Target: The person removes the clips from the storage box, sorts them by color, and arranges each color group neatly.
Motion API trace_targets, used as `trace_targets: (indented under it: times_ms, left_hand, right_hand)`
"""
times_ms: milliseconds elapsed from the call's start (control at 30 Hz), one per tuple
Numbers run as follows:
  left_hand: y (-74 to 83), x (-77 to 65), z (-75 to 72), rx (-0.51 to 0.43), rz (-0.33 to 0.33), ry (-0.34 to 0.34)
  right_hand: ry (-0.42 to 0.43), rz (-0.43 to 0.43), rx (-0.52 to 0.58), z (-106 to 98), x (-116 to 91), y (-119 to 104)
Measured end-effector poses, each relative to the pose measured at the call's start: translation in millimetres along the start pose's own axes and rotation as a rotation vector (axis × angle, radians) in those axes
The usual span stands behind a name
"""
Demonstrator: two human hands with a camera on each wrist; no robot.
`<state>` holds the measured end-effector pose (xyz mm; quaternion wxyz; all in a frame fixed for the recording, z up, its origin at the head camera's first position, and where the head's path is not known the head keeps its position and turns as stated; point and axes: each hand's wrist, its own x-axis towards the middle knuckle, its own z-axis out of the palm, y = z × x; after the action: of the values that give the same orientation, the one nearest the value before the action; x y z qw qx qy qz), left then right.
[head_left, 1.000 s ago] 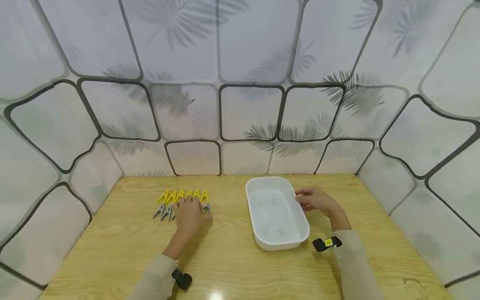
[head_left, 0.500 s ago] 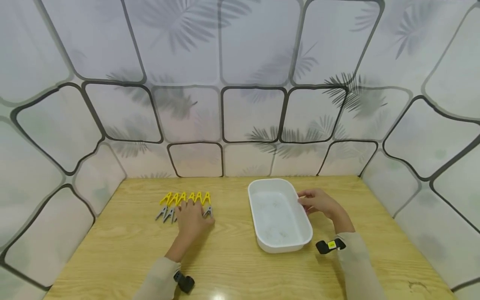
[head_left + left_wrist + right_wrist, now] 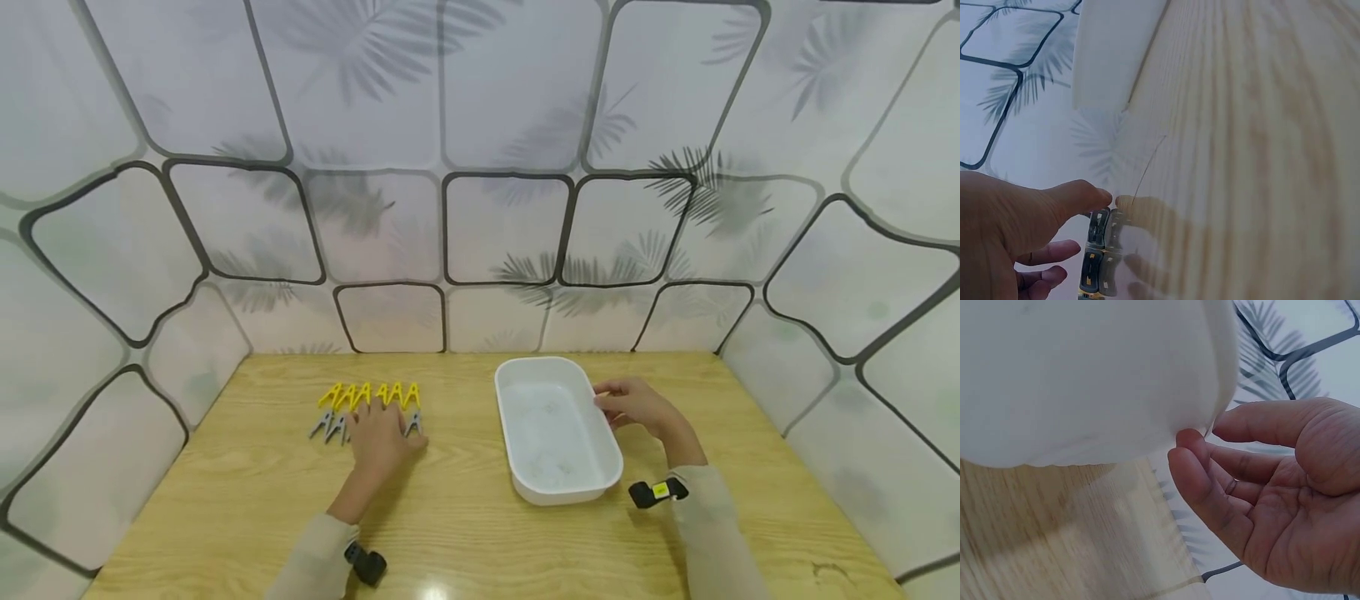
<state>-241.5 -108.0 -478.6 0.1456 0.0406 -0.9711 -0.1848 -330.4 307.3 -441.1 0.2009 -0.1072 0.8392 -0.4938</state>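
Note:
My left hand (image 3: 380, 437) reaches down over a row of grey clothespins (image 3: 339, 427), hiding the ones in its middle. Its thumb points out to the right, and the fingers are spread over the row. In the left wrist view, dark grey clothespins (image 3: 1091, 269) stand between that thumb (image 3: 1079, 197) and the loosely bent fingers. Just behind lies a row of yellow clothespins (image 3: 348, 395). On the right, my right hand (image 3: 637, 406) pinches the right side of a white plastic basin (image 3: 551, 425). The right wrist view has thumb and fingers meeting at the basin's edge (image 3: 1210, 419).
A wood-grain table (image 3: 457, 542) carries everything, with a stretch of bare surface between the clothespins and the basin. Patterned cloth walls (image 3: 495, 317) rise at the back and on both sides. The inside of the basin shows no objects.
Both hands keep nearly the same places on the clothespins and the basin. The whole head view has shifted slightly.

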Motion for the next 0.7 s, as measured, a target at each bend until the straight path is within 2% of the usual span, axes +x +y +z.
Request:
trace_targets:
  times_ms: [267,700]
  left_hand:
    - [-1.6,0.9,-1.5,-0.004,0.026,0.049]
    - [0.5,2.7,-0.8,0.009,0.069,0.076]
  right_hand:
    - [0.009,-0.002,0.004,-0.1,4.2,0.7]
    - [0.005,-0.020,-0.023,-7.3,-2.5,-2.4]
